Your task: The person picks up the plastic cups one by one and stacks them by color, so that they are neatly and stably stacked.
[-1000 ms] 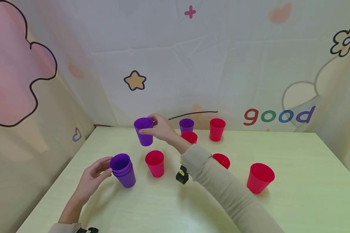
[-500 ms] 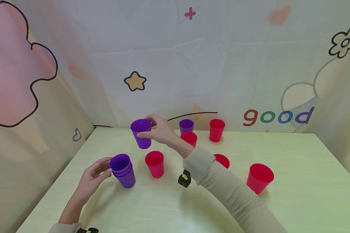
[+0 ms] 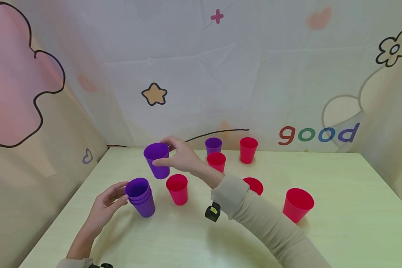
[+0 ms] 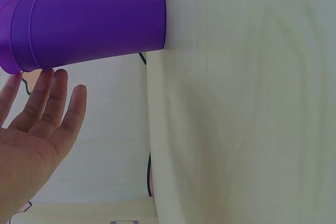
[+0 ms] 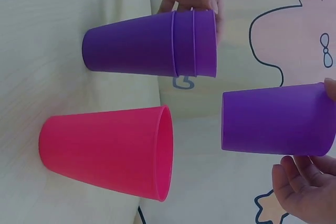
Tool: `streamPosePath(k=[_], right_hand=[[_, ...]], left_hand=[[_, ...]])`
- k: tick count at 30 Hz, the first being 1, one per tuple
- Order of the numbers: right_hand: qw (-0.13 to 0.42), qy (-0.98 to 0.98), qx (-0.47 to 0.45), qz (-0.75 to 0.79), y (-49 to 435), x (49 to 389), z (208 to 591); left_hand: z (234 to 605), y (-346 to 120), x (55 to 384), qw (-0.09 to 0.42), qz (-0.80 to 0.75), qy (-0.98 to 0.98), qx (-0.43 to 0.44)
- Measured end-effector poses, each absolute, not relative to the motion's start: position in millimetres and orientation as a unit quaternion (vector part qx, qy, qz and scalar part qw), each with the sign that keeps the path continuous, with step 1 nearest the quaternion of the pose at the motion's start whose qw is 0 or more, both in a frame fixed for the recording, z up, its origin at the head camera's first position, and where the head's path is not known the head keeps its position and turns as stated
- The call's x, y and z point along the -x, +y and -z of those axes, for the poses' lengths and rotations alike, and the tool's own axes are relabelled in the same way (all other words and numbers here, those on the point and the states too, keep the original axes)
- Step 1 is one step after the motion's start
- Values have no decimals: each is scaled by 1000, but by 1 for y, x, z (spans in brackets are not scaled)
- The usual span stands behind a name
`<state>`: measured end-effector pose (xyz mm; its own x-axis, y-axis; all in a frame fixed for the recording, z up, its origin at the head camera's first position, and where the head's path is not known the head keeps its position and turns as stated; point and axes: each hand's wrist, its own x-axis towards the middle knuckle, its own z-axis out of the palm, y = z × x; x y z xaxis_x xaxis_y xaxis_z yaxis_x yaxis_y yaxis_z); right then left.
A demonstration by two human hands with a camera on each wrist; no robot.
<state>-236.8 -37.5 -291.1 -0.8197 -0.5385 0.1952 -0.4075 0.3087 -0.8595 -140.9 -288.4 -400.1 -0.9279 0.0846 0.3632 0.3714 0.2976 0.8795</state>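
In the head view my right hand (image 3: 184, 156) pinches a purple cup (image 3: 160, 165) near its rim, thumb on the near side and fingers behind. The right wrist view shows that held cup (image 5: 275, 121) up off the table. My left hand (image 3: 104, 208) is at the left side of an upright stack of nested purple cups (image 3: 145, 206). Its fingers are fairly straight, with fingertips right at the stack's upper side (image 4: 100, 24) in the left wrist view. A red cup (image 3: 179, 191) stands just right of the stack, below and right of the held cup.
Toward the back stand another purple cup (image 3: 213, 145), a red cup (image 3: 216, 160) in front of it, and a further red cup (image 3: 248, 150). My right forearm partly covers one red cup (image 3: 253, 185). Another red cup (image 3: 298, 204) stands right on the pale table (image 3: 348, 223). A printed curtain hangs behind.
My right hand has brought the purple cup leftward and nearer, toward the stack. The left hand and the stack have stayed in place.
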Motion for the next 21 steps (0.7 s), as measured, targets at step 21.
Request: streamPosePath(k=[21], right_hand=[[73, 793, 344, 498, -54, 222, 286]], left_hand=[[399, -288, 140, 129, 572, -796, 151]])
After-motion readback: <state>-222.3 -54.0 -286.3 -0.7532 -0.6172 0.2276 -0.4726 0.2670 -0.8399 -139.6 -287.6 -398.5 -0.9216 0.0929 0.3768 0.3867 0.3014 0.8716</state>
